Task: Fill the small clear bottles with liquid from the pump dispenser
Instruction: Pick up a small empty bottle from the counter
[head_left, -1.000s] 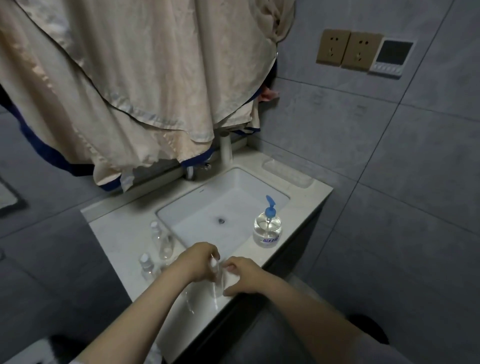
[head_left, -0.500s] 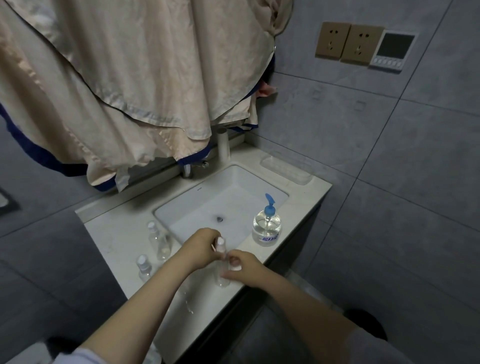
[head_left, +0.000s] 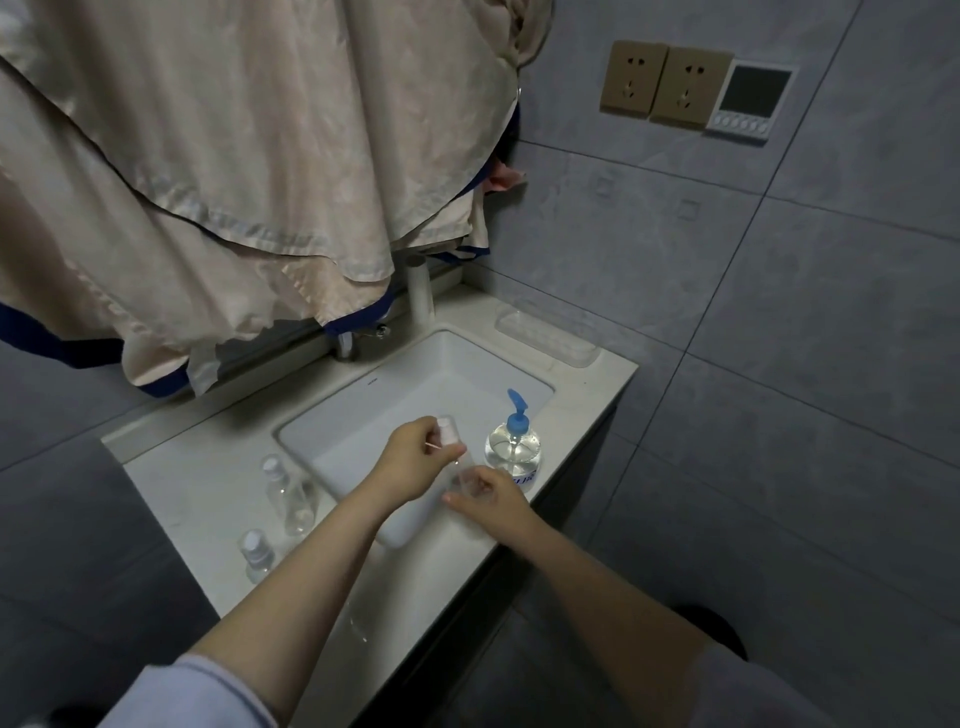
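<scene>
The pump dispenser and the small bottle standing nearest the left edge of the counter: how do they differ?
The pump dispenser is wide and round with a tall blue pump head; the small bottle is narrow with a low white cap. The dispenser stands right of the sink, close to the hands; the small bottle stands left of it, apart from them. Both are clear, upright and untouched.

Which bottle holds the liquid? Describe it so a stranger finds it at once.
Find the white sink set in the pale counter. On the counter at the sink's right front corner stands the pump dispenser, just beyond the right hand. Unlike the small capped bottles left of the sink, it is round, wide and topped by a blue pump.
</scene>
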